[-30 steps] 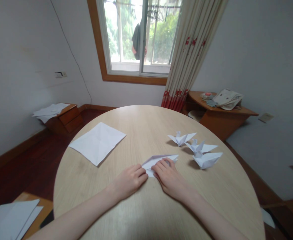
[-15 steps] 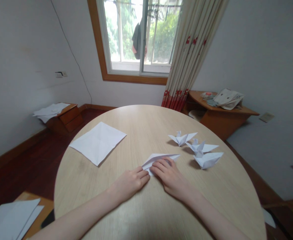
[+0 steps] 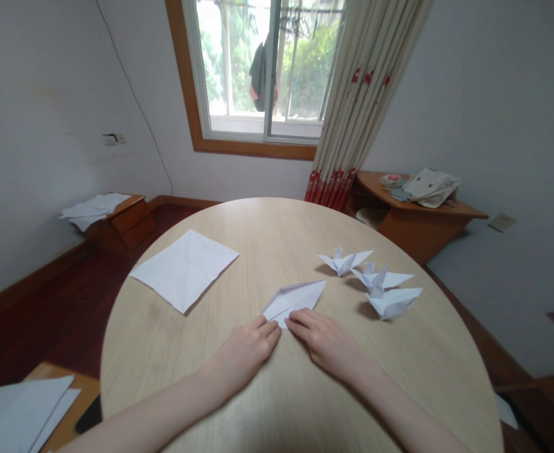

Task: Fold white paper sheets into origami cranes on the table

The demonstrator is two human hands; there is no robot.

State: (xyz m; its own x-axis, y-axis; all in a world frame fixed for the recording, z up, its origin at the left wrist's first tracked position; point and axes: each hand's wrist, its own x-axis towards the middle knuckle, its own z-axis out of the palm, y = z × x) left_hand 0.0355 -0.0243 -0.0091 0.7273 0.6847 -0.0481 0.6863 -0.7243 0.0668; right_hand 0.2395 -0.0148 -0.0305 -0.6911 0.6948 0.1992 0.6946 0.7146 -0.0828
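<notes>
A partly folded sheet of white paper (image 3: pixel 300 297) lies on the round table in front of me, its long pointed end towards the far right. My left hand (image 3: pixel 252 343) has its fingers closed on the paper's near left edge. On the near right edge, the bent fingers of my right hand (image 3: pixel 320 335) press together at the paper. The fingertips of both hands are close to each other, and the thumbs are mostly hidden. Three folded paper cranes, one of them the nearest crane (image 3: pixel 393 303), stand to the right of my right hand.
A creased square sheet (image 3: pixel 187 270) lies on the left of the wooden table (image 3: pixel 267 220). Loose papers (image 3: pixel 26 412) rest on a lower surface at bottom left. Behind the table are a window (image 3: pixel 262 69), a curtain (image 3: pixel 352 113) and a corner shelf (image 3: pixel 428 214) with a bag.
My right hand has slid back towards me along the folded paper, uncovering more of it. The paper's right end has swung slightly away from me. My left hand has barely moved.
</notes>
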